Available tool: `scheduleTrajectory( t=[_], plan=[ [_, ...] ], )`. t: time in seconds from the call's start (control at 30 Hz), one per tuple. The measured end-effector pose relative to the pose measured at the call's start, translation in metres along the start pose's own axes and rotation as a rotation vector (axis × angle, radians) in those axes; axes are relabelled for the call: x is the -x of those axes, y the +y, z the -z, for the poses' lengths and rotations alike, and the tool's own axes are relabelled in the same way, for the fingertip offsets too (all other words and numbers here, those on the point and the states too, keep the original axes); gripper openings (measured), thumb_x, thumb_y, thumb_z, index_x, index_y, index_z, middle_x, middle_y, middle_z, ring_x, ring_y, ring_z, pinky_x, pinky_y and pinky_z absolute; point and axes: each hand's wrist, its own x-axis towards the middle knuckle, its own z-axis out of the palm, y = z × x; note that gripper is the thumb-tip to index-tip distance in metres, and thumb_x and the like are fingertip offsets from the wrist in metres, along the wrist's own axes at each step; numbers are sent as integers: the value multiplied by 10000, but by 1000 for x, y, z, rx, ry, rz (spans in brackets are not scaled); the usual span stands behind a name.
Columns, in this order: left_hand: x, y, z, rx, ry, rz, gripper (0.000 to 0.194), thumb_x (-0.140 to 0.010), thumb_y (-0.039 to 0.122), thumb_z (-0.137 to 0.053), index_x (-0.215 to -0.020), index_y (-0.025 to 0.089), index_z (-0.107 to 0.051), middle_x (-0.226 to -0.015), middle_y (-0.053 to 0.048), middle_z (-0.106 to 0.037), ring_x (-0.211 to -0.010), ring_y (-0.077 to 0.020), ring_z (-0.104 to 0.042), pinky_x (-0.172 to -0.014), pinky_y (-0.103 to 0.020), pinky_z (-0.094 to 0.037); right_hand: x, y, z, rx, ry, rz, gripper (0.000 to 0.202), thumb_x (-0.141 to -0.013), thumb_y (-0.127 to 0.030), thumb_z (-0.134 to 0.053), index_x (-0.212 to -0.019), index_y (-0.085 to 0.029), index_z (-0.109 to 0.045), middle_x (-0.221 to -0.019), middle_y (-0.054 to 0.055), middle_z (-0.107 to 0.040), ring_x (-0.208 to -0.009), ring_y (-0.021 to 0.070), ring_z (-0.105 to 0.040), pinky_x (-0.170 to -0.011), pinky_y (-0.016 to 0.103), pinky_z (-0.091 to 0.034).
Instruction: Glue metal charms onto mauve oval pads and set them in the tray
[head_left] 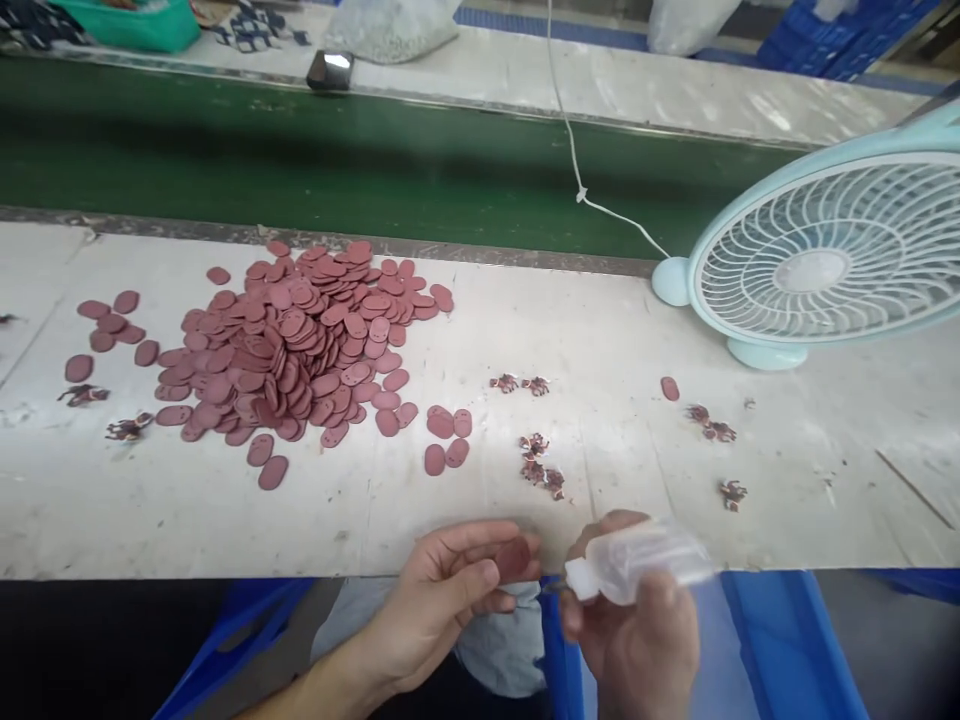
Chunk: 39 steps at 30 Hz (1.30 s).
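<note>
My left hand (450, 600) holds a dark red oval disc (513, 559) between thumb and fingers at the table's front edge. Just right of it, my right hand (637, 620) grips a clear plastic bottle (649, 560) lying sideways, its white cap and thin tip pointing left toward the disc. A large pile of similar red ovals (285, 350) covers the table's left middle. Small brown-and-white figures (534, 470) lie in a group beyond my hands, with two more figures (519, 384) behind them.
A light blue fan (817, 260) stands at the right, its white cord (574, 150) crossing a green strip (450, 170) behind the table. Other figures (711, 424) lie at right and far left. A blue bin (795, 640) is below the front edge. Bags and a teal basket (150, 25) sit at the back.
</note>
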Motion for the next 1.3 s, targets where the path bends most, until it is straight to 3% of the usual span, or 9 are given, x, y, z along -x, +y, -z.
scheduleTrajectory(
  t=[0.1,0.33,0.5,0.67,0.73,0.83,0.97,1.1,1.3],
  plan=[
    [1,-1,1,14,-15,-3,326,-808,227,-815,-1131,246,-774,-1201,-102,-778,-1088,-232,-734,-753,-209,-566,12,9,-10,121,112,159,286,-870,-503,-711,-1039,-293,-616,-704,6,-659,-504,197,-629,-454,336,-539],
    [6,9,7,-1,1,-86,357,-727,163,-857,-1069,245,-795,-1171,-99,-785,-1006,-218,-749,-795,-232,-559,-16,-9,10,-117,201,27,298,-881,-533,-671,-980,-253,-636,-644,-24,-619,-448,146,-597,-350,248,-491],
    [10,17,7,-101,143,-158,361,-675,213,-892,-1025,226,-805,-1066,-108,-800,-742,-188,-732,-652,-257,-567,-61,-24,60,-834,-161,-363,256,-1012,-370,-551,-1130,-144,-577,-697,-46,-620,-577,47,-634,-404,66,-479],
    [11,16,1,-183,303,-171,398,-653,228,-898,-1039,207,-805,-1113,-135,-790,-740,-191,-718,-600,-233,-553,-74,-26,74,-1015,-256,-285,490,-962,-402,-638,-1277,-61,-482,-765,-51,-648,-681,14,-666,-465,2,-474],
    [13,16,0,-199,333,-179,422,-630,228,-908,-1039,210,-806,-1130,-134,-788,-739,-194,-720,-596,-233,-561,-57,-24,73,-870,-167,-225,635,-940,-545,-613,-1331,-63,-481,-791,-31,-637,-678,35,-651,-405,28,-445],
    [16,21,5,-221,378,-208,454,-597,241,-921,-1036,222,-807,-1132,-126,-790,-746,-217,-728,-574,-249,-574,-14,-9,83,-73,136,-56,573,-950,-654,-487,-1245,-175,-596,-737,-16,-598,-559,95,-575,-309,139,-373],
    [18,30,17,-230,417,-194,491,-536,235,-947,-1008,224,-812,-1117,-116,-797,-740,-220,-737,-549,-233,-586,50,38,119,607,365,68,284,-846,-507,-718,-913,-232,-701,-691,6,-623,-633,186,-624,-597,316,-581],
    [17,31,20,-247,398,-161,499,-511,200,-954,-990,224,-817,-1136,-113,-795,-740,-206,-747,-559,-204,-597,93,92,150,845,267,-52,563,-807,-493,-750,-1300,-237,-660,-1261,117,-692,-1198,334,-637,-1068,499,-492],
    [24,20,6,-290,324,-166,479,-542,225,-952,-1002,226,-819,-1136,-120,-793,-737,-195,-735,-557,-198,-599,120,120,158,998,79,-195,582,-1018,-529,-416,-1555,-305,-403,-1554,35,-500,-1430,264,-467,-1211,446,-353]
  ],
)
